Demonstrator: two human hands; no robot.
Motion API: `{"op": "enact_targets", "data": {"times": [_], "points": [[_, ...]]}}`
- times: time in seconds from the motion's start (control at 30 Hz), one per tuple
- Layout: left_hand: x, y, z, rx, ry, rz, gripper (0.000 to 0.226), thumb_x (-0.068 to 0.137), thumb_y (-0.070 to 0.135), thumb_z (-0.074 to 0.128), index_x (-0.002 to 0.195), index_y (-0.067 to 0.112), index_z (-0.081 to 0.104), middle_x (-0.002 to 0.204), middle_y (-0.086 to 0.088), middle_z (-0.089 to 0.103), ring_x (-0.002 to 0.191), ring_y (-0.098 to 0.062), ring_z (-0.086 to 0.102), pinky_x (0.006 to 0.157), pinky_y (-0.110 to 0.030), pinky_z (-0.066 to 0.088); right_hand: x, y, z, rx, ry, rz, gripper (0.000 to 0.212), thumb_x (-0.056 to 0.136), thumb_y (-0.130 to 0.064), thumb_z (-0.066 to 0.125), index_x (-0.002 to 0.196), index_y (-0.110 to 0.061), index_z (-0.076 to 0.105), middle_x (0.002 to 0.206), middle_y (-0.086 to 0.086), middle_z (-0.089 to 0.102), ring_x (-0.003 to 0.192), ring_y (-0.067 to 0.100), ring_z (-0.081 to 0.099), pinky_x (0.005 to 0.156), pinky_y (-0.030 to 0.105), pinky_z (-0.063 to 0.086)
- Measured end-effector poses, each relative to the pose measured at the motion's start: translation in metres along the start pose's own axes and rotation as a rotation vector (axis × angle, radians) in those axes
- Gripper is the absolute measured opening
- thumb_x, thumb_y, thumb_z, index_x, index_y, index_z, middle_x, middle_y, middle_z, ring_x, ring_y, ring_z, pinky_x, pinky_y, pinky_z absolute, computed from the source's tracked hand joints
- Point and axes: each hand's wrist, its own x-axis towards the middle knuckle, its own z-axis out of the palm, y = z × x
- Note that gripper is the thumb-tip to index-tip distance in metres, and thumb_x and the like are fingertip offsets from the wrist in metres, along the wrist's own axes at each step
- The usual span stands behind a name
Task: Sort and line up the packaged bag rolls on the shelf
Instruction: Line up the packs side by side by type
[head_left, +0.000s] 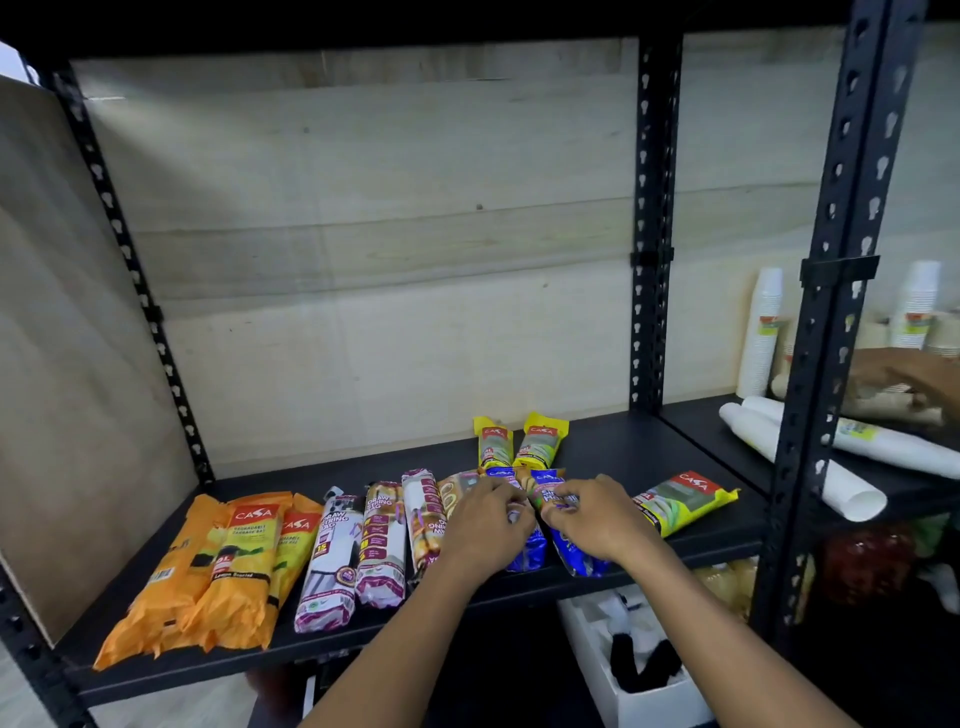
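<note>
Both hands work at the middle of the shelf (649, 452). The left hand (485, 525) has its fingers (511, 506) curled down over the left blue roll (531, 555). The right hand (597, 519) has its fingers (563, 505) bent and pinching the right blue roll (574, 558), though blur hides how firm either grip is. The 2 blue rolls lie just beside each other, long axes running from under the fingers toward the shelf's front edge, the right one slightly splayed. Left of the left fingers, the drawstring rolls (382, 545) and then the orange rolls (228, 566) already lie in the same front-to-back direction. Just beyond the fingers stand 2 yellow rolls (496, 441) near the back. The stray yellow roll (680, 501) lies right of the right fingers, its long axis skewed across the row. It is probably the next piece to turn, and the right hand is clearly the nearer one
</note>
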Motion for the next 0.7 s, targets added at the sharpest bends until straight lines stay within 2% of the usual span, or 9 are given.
{"op": "enact_targets", "data": {"times": [0.07,0.23,0.43,0.6,0.7], "points": [[0.0,-0.002,0.002,0.005,0.007,0.013,0.036,0.093,0.042,0.053,0.118,0.021,0.067,0.125,0.003,0.057,0.112,-0.016,0.054,0.091,-0.036,0.049,0.003,0.0,0.005,0.0,0.007,-0.005,0.048,0.086,-0.054,0.061,0.128,-0.03,0.063,0.124,0.009,0.048,0.117,0.027,0.055,0.093,0.036,0.049],[-0.001,-0.005,0.006,0.027,0.033,0.029,0.039,0.095,0.045,0.049,0.121,0.021,0.066,0.129,0.003,0.055,0.115,-0.015,0.052,0.093,-0.037,0.049,0.014,-0.001,0.011,-0.013,-0.013,0.011,0.059,0.089,-0.059,0.057,0.139,-0.027,0.056,0.129,0.01,0.045,0.123,0.029,0.05,0.098,0.041,0.047],[-0.002,-0.006,0.008,0.037,0.058,0.049,0.039,0.097,0.045,0.046,0.122,0.021,0.066,0.129,0.004,0.055,0.117,-0.015,0.051,0.094,-0.036,0.048,0.022,-0.002,0.019,-0.032,0.003,0.003,0.059,0.091,-0.058,0.054,0.141,-0.026,0.053,0.126,0.011,0.045,0.121,0.031,0.05,0.099,0.041,0.047],[0.004,-0.007,0.001,0.027,0.009,0.033,0.035,0.096,0.043,0.048,0.117,0.024,0.069,0.121,0.005,0.057,0.109,-0.015,0.055,0.087,-0.034,0.049,0.026,0.0,0.015,-0.038,0.01,-0.006,0.058,0.092,-0.068,0.042,0.129,-0.028,0.063,0.125,0.017,0.055,0.124,0.03,0.049,0.096,0.039,0.046],[0.02,-0.008,-0.011,0.034,0.017,0.008,0.033,0.096,0.043,0.049,0.111,0.025,0.071,0.115,-0.001,0.061,0.107,-0.02,0.057,0.088,-0.039,0.051,0.034,-0.002,0.007,-0.057,0.046,-0.028,0.056,0.092,-0.066,0.044,0.127,-0.027,0.065,0.123,0.015,0.054,0.123,0.031,0.049,0.098,0.042,0.046]]}}
